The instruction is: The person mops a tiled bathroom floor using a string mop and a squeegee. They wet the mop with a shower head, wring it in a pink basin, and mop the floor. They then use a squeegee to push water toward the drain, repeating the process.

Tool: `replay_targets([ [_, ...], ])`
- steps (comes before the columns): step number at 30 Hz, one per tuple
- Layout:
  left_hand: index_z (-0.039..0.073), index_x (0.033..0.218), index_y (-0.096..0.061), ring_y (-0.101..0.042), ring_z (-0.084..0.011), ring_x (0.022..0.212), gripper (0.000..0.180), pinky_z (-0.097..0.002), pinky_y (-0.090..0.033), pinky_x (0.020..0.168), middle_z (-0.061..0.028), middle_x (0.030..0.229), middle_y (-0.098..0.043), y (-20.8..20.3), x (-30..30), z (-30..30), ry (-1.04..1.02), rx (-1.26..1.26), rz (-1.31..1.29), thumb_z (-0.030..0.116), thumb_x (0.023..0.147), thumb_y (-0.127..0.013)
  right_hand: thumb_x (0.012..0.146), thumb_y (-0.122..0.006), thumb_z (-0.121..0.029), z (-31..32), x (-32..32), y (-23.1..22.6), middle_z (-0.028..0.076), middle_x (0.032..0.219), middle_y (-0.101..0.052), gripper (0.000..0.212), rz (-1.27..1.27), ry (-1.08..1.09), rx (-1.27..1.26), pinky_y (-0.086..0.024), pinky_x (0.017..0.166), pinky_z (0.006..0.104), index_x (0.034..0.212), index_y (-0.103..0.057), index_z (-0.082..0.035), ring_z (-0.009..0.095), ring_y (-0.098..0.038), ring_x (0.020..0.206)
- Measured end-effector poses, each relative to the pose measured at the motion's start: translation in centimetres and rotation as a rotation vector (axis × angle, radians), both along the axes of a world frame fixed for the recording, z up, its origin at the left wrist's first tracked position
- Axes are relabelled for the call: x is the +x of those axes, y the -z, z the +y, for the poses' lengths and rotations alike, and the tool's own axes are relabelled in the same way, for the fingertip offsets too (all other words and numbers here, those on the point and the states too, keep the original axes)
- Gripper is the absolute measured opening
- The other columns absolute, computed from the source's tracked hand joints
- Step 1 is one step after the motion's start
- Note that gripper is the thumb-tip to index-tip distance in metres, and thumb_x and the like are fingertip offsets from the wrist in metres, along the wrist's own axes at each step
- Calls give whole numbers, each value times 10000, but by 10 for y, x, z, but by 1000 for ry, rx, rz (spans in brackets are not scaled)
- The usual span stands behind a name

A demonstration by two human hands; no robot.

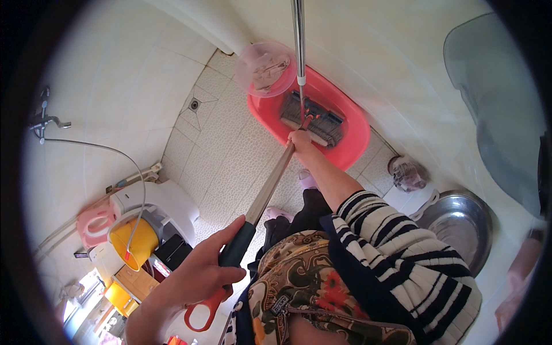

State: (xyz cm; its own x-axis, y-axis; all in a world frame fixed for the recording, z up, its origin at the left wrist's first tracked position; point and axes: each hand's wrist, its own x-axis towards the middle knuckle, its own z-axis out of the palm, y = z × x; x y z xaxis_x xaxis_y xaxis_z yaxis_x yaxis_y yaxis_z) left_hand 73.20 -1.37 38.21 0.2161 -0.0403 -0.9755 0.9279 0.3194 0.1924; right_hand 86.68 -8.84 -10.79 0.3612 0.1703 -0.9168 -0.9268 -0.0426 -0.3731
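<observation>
A mop (272,179) with a silver pole slants down across my front into a pinkish-red tub (353,155). My left hand (215,261) is round its dark grip, just above the red ring (206,310) at the handle's end. Low on the pole, near the tub's edge, my right hand (299,142) is wrapped round it. A dark, flat mop head (329,122) with a pale strip along it lies inside the tub. A second chrome pole (299,40) rises from the same spot toward the wall; its lower joint is partly hidden.
A translucent pink basin (244,69) with cloth inside overlaps the tub's far left rim. To the right are a bagged bin (408,173) and a steel basin (486,230). A yellow bucket (133,241), hose (109,146) and floor drain (194,105) are at left.
</observation>
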Motion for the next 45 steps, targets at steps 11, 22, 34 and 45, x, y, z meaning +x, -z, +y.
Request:
replay_targets([
  [11, 115, 1456, -300, -560, -98, 594, 831, -236, -476, 511, -90, 1070, -579, -27, -76, -21, 21, 86, -20, -103, 715, -607, 720, -542, 53, -19, -57, -17, 115, 560, -478, 102, -69, 64, 122, -443, 426, 390, 653, -490, -2, 258, -519, 465],
  [22, 163, 1455, -316, -537, -79, 594, 813, -229, -478, 534, -43, 861, -554, -6, -44, -15, 93, 59, -9, -68, 742, -634, 756, -478, 43, -27, -33, 1, 142, 610, -487, 40, -37, -104, 88, -465, 448, 426, 789, -464, 26, 282, -527, 491],
  [34, 179, 1470, -277, -547, -95, 566, 844, -233, -476, 523, -37, 815, -537, 6, -20, 1, 121, 50, -34, -63, 739, -623, 758, -499, 53, -12, -15, 16, 150, 687, -467, 191, 48, -73, 45, -462, 450, 457, 919, -412, -1, 273, -513, 522],
  [45, 162, 1471, -270, -551, -87, 560, 843, -228, -464, 500, -56, 842, -565, -27, -79, -28, 190, 71, -76, -80, 742, -616, 715, -522, 75, -41, -66, -20, 128, 604, -458, 218, 39, 41, 73, -455, 438, 431, 880, -421, -26, 266, -496, 468],
])
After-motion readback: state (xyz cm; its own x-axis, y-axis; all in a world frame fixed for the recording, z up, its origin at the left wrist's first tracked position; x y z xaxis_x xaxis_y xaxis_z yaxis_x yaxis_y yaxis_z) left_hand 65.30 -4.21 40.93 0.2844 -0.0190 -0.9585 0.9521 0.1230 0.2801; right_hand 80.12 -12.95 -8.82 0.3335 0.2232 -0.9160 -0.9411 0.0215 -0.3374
